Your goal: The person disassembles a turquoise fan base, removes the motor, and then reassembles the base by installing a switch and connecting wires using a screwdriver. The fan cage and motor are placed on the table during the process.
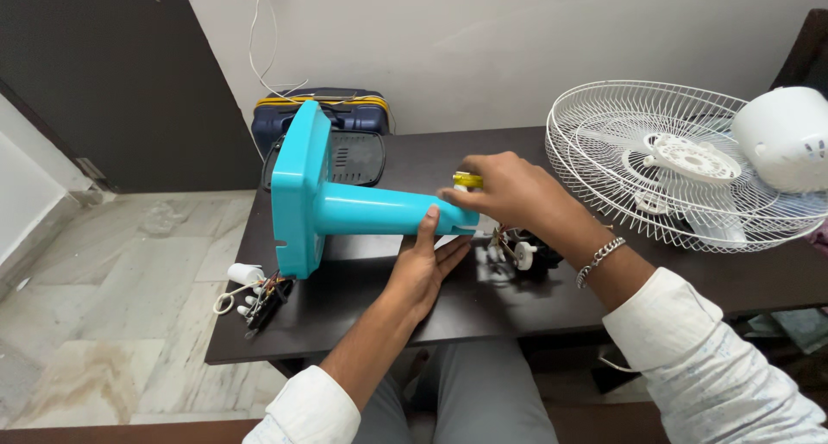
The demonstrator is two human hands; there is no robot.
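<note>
Turquoise plastic makes the fan stand (345,198), which lies on its side on the dark worktop (483,302), with its square base standing on edge at the left and its round column pointing to the right. The left hand (424,267) rests under and against the column near its right end, palm on the worktop side, fingers (429,224) stretched up along the tube and not closed fully around it. The right hand (509,190) is just above the column's end; its fingers are clenched on a small tool with a yellow handle (468,179), of which only the yellow end shows. A metal bracelet (599,259) sits on the right wrist.

Just behind the hands, touching or almost touching the column's end, lies a black switch part with coloured wires and a white knob (524,254). Under the base at the left, a white capacitor with wires (246,276) lies on the worktop near its edge. On the right side, well apart from the stand, a white wire fan guard (664,164) lies flat, and a white motor housing (785,138) rests on its far right rim. Behind the base stands a dark blue case (345,116) against the wall.
</note>
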